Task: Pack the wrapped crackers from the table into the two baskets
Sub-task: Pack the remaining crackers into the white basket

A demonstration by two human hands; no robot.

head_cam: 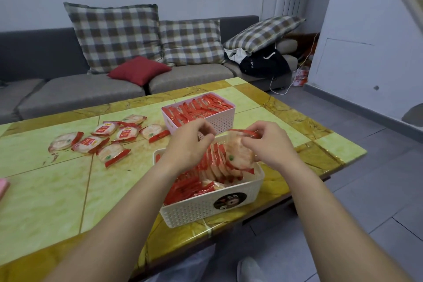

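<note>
Home living room: grey sofa (68,89) with plaid cushions (114,36) (one red), low tiled coffee table (45,190).

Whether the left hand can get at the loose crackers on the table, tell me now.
Probably yes. The left hand hovers over the white basket; the loose crackers lie on the table to its left, nothing standing between. Whether its grip holds anything is unclear.

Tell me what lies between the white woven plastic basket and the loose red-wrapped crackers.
Head view shows only bare yellow-green tabletop between the white woven plastic basket and the nearest loose red-wrapped cracker.
</note>
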